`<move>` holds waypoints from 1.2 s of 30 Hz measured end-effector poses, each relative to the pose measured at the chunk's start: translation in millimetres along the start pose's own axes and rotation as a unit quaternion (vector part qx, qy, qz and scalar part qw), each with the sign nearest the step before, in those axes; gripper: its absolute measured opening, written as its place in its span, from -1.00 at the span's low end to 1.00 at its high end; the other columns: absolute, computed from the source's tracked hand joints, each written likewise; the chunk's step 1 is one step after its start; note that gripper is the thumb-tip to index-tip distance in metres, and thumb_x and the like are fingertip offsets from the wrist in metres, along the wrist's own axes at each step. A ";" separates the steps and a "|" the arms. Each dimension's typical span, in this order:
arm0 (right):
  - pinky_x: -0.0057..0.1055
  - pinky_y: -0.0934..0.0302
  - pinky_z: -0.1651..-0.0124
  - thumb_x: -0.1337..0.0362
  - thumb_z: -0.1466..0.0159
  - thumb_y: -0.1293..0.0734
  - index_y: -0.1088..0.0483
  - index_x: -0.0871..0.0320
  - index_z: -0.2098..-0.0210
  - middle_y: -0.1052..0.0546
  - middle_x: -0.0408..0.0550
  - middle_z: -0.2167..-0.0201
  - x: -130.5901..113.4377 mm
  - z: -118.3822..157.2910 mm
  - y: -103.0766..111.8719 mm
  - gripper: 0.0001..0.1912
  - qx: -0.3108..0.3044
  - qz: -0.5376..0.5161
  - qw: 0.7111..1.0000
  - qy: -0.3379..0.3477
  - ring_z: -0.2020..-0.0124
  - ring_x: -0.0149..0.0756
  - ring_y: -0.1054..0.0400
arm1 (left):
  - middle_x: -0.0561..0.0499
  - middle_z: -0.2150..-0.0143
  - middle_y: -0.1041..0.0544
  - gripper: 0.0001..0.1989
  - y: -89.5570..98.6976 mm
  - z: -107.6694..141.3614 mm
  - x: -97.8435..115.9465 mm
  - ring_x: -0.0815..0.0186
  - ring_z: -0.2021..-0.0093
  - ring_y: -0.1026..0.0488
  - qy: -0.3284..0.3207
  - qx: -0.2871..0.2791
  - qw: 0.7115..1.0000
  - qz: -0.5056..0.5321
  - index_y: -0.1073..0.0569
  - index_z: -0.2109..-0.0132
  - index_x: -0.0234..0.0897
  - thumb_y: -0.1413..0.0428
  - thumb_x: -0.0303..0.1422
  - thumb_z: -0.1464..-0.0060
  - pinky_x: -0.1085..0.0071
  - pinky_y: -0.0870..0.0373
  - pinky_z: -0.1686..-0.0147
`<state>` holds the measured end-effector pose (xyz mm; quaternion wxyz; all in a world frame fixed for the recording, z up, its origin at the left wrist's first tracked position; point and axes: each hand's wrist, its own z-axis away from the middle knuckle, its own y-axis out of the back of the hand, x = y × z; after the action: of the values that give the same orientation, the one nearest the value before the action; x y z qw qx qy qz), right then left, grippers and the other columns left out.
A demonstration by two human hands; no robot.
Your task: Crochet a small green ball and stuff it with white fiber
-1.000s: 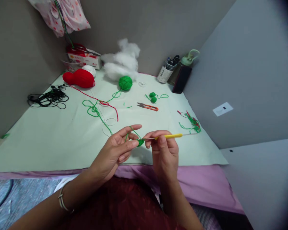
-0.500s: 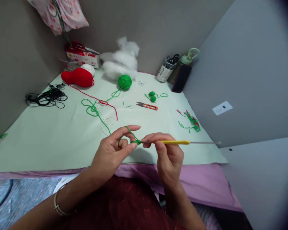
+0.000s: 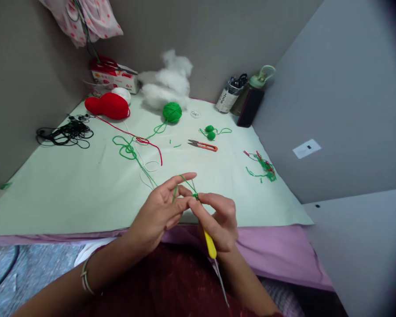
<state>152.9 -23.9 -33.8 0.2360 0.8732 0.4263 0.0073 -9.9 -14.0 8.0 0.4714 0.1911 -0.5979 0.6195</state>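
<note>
My left hand (image 3: 163, 207) pinches a small green crocheted piece (image 3: 195, 196), with green yarn running over its raised index finger. My right hand (image 3: 219, 220) holds a crochet hook with a yellow grip (image 3: 210, 245); its thin metal tip points up through the green piece and its other end slants down toward my lap. The fingertips of both hands nearly meet at the piece. The yarn trails back over the table to a green ball (image 3: 172, 112). Beyond my hands lie orange-handled thread snips (image 3: 203, 145) and two small green pieces (image 3: 210, 132).
A red yarn bundle (image 3: 108, 106), black cords (image 3: 67, 132) and a red-and-white box (image 3: 115, 79) are at the left. White stuffing (image 3: 170, 83) sits at the back. A pen cup (image 3: 227, 97), phone (image 3: 250, 108), bottle and yarn scraps (image 3: 265, 169) are at the right.
The hook has swung from lying level toward the right to pointing steeply down toward my lap. My right hand has moved left, closer to my left hand, which has shifted slightly right.
</note>
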 end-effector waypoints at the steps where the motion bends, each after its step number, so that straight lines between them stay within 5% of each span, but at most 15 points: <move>1: -0.27 -0.52 0.14 0.46 -0.39 -0.36 -0.52 0.05 -0.15 -0.60 0.02 0.06 -0.1 -1.4 -0.6 -0.62 0.000 -0.011 1.000 -0.012 0.05 -0.20 -0.54 | 0.22 0.47 -0.34 -0.53 0.5 -1.2 1.8 0.64 0.64 0.05 0.034 -0.018 0.999 0.034 -0.55 -0.17 -0.22 -0.39 -0.33 -0.12 0.64 0.08 0.67; 3: -0.26 -0.51 0.17 0.44 -0.43 -0.31 -0.52 0.00 -0.12 -0.62 -0.02 0.10 -1.4 -7.4 0.1 -0.65 0.006 -0.070 0.995 -0.073 0.11 -0.22 -0.55 | 0.29 0.57 -0.18 -0.57 2.8 -3.4 4.8 0.63 0.65 0.13 0.061 -0.025 0.995 0.070 -0.56 -0.15 -0.28 -0.38 -0.34 -0.14 0.64 0.12 0.66; 5: -0.23 -0.49 0.21 0.40 -0.45 -0.27 -0.55 -0.01 -0.03 -0.64 -0.05 0.19 -3.7 -15.4 2.4 -0.71 0.023 -0.151 0.975 -0.161 0.20 -0.23 -0.55 | 0.27 0.55 -0.23 -0.58 5.4 -4.9 7.0 0.65 0.65 0.12 0.038 -0.006 0.997 0.072 -0.58 -0.12 -0.27 -0.39 -0.38 -0.12 0.63 0.14 0.66; 8: -0.24 -0.44 0.28 0.33 -0.46 -0.28 -0.58 0.01 0.11 -0.62 -0.06 0.30 -6.0 -25.0 4.7 -0.79 0.060 -0.271 0.917 -0.286 0.35 -0.27 -0.48 | 0.14 0.33 -0.44 -0.60 7.4 -5.1 8.9 0.70 0.65 0.05 -0.005 0.013 0.999 0.050 -0.61 -0.07 -0.24 -0.41 -0.40 -0.08 0.60 0.15 0.67; 12: -0.32 -0.40 0.35 0.22 -0.46 -0.31 -0.57 0.05 0.21 -0.61 -0.06 0.31 -3.8 -28.6 0.0 -0.82 0.059 -0.381 0.846 -0.367 0.39 -0.32 -0.46 | 0.12 0.28 -0.45 -0.66 5.4 -3.8 7.0 0.70 0.64 0.03 -0.015 0.011 1.000 0.024 -0.64 -0.06 -0.18 -0.39 -0.37 -0.12 0.59 0.15 0.67; 18: -0.29 -0.45 0.17 0.38 -0.45 -0.31 -0.60 -0.04 0.08 -0.65 -0.09 0.23 -6.0 -22.3 -4.0 -0.75 0.027 -0.286 0.907 -0.308 0.19 -0.27 -0.53 | 0.08 0.26 -0.50 -0.67 0.9 -4.2 -1.0 0.65 0.60 -0.07 -0.022 0.004 1.000 -0.005 -0.67 -0.04 -0.15 -0.41 -0.32 -0.10 0.61 0.03 0.64; 23: -0.20 -0.48 0.10 0.45 -0.37 -0.39 -0.56 -0.12 -0.12 -0.64 -0.02 0.06 -6.1 -13.7 -1.1 -0.58 -0.023 -0.105 0.983 -0.149 0.07 -0.18 -0.54 | 0.21 0.49 -0.30 -0.57 2.6 -6.9 -2.3 0.63 0.62 0.01 0.025 0.002 0.998 0.065 -0.62 -0.13 -0.21 -0.40 -0.37 -0.11 0.65 0.03 0.63; 26: -0.21 -0.46 0.18 0.40 -0.42 -0.33 -0.60 -0.05 0.00 -0.64 -0.04 0.19 -2.9 -17.4 1.2 -0.71 0.018 -0.164 0.959 -0.232 0.20 -0.22 -0.53 | 0.25 0.54 -0.16 -0.68 6.7 -8.9 2.1 0.64 0.63 0.13 0.068 -0.024 0.991 0.116 -0.67 -0.04 -0.32 -0.37 -0.42 -0.12 0.67 0.08 0.66; 30: -0.31 -0.39 0.29 0.27 -0.47 -0.30 -0.60 0.04 0.19 -0.60 -0.09 0.33 -0.5 -26.9 0.8 -0.79 0.063 -0.332 0.863 -0.376 0.38 -0.33 -0.43 | 0.19 0.47 -0.30 -0.76 7.2 -8.9 6.0 0.67 0.63 0.06 0.028 -0.020 0.994 0.107 -0.70 0.04 -0.24 -0.36 -0.47 -0.11 0.68 0.05 0.66; 36: -0.34 -0.39 0.22 0.22 -0.44 -0.35 -0.61 0.04 0.17 -0.64 -0.09 0.29 0.2 -26.2 -2.9 -0.83 0.018 -0.368 0.835 -0.409 0.30 -0.33 -0.47 | 0.05 0.22 -0.54 -0.70 3.9 -5.1 -0.2 0.62 0.57 -0.12 -0.007 -0.008 1.000 0.012 -0.68 -0.01 -0.13 -0.39 -0.36 -0.10 0.62 -0.10 0.62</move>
<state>145.3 -11.5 -11.8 0.3584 0.5793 0.5810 -0.4454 -11.3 -8.7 4.6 0.4618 0.1842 -0.6082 0.6188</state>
